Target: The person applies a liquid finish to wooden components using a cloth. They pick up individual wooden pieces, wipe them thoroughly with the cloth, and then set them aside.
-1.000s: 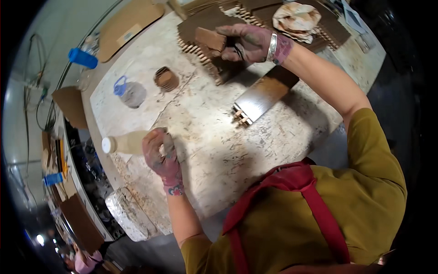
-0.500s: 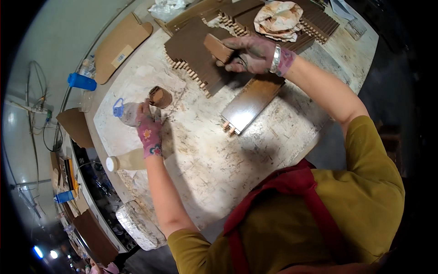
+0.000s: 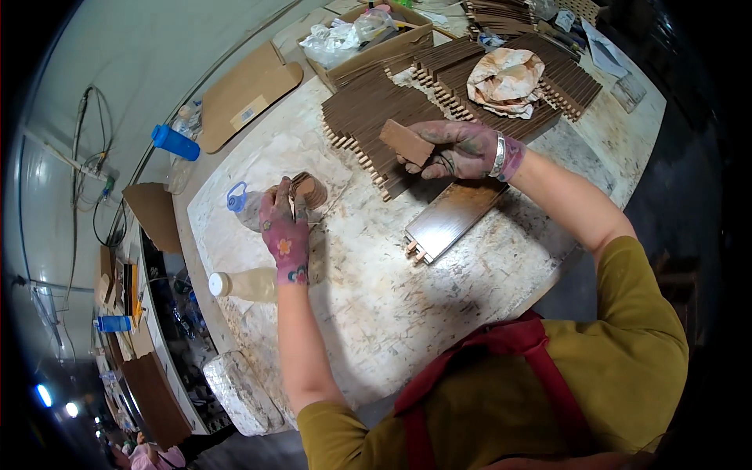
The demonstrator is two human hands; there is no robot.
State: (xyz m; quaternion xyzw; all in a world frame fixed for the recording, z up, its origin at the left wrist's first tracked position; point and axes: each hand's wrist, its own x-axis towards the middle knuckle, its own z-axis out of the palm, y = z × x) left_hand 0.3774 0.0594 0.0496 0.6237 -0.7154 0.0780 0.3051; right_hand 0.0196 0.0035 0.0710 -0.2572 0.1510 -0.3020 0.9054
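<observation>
Brown flat wooden block (image 3: 406, 142) sits pinched in your right hand (image 3: 462, 149), fingers closed around its end, above the stack of slatted brown panels (image 3: 368, 117). Your left hand (image 3: 286, 227), in a stained glove, curls closed over a small brown roll (image 3: 307, 190) on the speckled counter (image 3: 376, 298), beside a clear bottle (image 3: 244, 205).

Open brown cardboard box (image 3: 376, 47) at top centre, stuffed with clear plastic bags (image 3: 345, 35). Flat cardboard sheet (image 3: 247, 94) upper left of it — small pale label (image 3: 249, 112) stuck near its lower edge. More flat brown cardboard (image 3: 157, 215) at the left counter edge. No screens or signs.
</observation>
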